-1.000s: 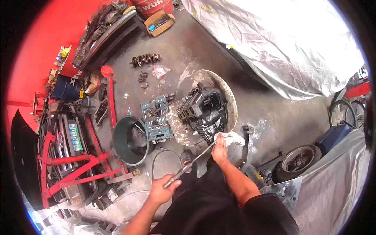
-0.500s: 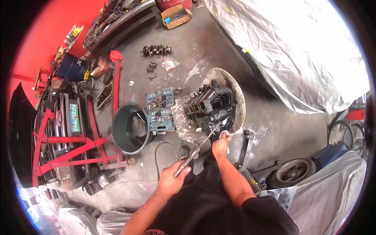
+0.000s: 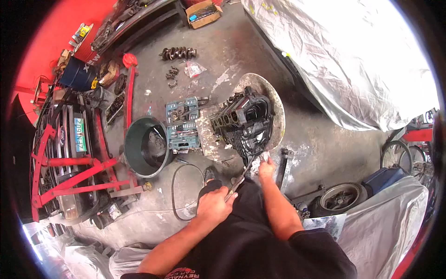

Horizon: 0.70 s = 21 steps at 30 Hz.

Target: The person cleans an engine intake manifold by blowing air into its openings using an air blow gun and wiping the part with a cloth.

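Observation:
My left hand (image 3: 215,205) is closed round a long, thin metal tool (image 3: 238,182) with a narrow tip pointing away from me; its exact kind does not show. My right hand (image 3: 266,170) pinches a crumpled white rag (image 3: 265,157) beside the tool's tip; whether the two touch, I cannot tell. Just beyond both hands, a dark engine block (image 3: 248,123) with a row of open bores lies tilted on a round, paint-speckled off-white base (image 3: 277,104). Its near end comes close to the tool tip and the rag.
Left of the block are an open socket set case (image 3: 182,135) and a dark green tub (image 3: 132,160). A crankshaft (image 3: 179,53) lies farther back. A red engine hoist (image 3: 74,161) stands left, a covered car (image 3: 344,60) right. Near my legs, a hose (image 3: 174,186) loops on the floor.
My left hand has drawn the tool back and lower, away from the block. The rag in my right hand now shows more, close to the tool's tip. The view has shifted slightly.

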Available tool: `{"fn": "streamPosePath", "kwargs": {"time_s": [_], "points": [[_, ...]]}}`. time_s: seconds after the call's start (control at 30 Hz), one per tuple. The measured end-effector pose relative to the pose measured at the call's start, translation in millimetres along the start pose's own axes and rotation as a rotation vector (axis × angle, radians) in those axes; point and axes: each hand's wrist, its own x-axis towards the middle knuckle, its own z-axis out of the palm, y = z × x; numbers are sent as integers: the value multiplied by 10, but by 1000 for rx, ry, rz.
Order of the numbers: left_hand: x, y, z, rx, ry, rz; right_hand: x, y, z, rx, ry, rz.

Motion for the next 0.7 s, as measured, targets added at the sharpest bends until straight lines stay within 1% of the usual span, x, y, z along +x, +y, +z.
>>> {"fn": "streamPosePath", "kwargs": {"time_s": [0.07,0.17,0.2,0.3,0.33,0.43,0.47,0.57,0.6,0.7], "points": [[-1,47,-3,4,-5,-1,-206,-198,127,-231,84,-167],[13,86,-10,0,-30,-35,-360,-226,233,-483,42,-413],[11,74,-19,-14,-19,-33,-285,-104,285,-464,61,-436],[-72,-29,-46,-64,4,-36,-493,-584,210,-645,-12,-282],[-99,-80,-53,-88,9,-37,-503,-543,227,-717,1,-323],[-198,-143,-88,-123,12,-60,-767,-790,171,-928,-49,-389],[-219,-157,-113,-129,10,-73,-677,-670,148,-1048,-55,-429],[-279,-171,-131,-128,32,-80,-581,-767,42,-1155,-190,-519],[-283,-184,-109,-136,39,-74,-587,-740,-2,-1126,-178,-591],[-272,-251,-95,-168,78,-51,-650,-763,-98,-1277,-286,-642]]}}
